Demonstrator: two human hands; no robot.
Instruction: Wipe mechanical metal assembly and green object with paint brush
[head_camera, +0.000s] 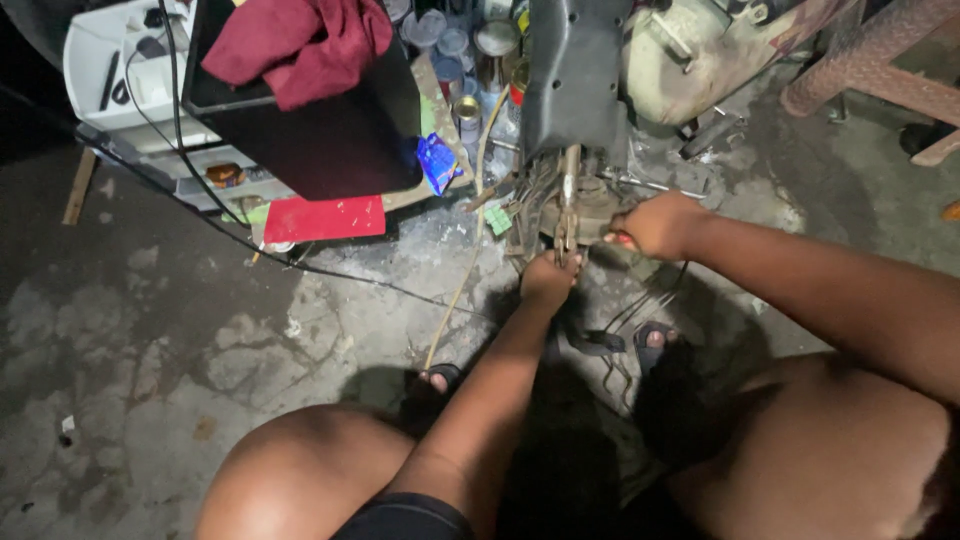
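While the person squats low over the cracked concrete floor (200, 340), both bare knees fill the near edge of the view and sandalled toes (655, 338) show between them. Just past the toes, a few dark wires (640, 305) trail across the floor.

Reaching forward from there, the left hand (548, 280) is clenched around the lower end of a slim metal tool (568, 215) that stands nearly upright against a grimy metal assembly (580, 205). On the other side, the right hand (655, 225) is also closed, gripping something with a red handle (622, 240) pressed against the same assembly; what kind of tool it is cannot be made out. The assembly sits on the floor between the two hands, at the foot of a dark grey plastic panel (575, 80) that rises above it.

A pale thin hose (470, 260) runs from the floor near the left foot up toward the assembly. To the left lies a flat red board (325, 218), with a small blue packet (437, 163) just beyond it. A black cable (200, 215) snakes across the floor nearby.

Farther back, a dark red cloth (300, 45) is draped over a black box (320, 130), and a cluster of tins and jars (480, 50) stands next to it. A white tank-like body (690, 55) sits behind the panel.
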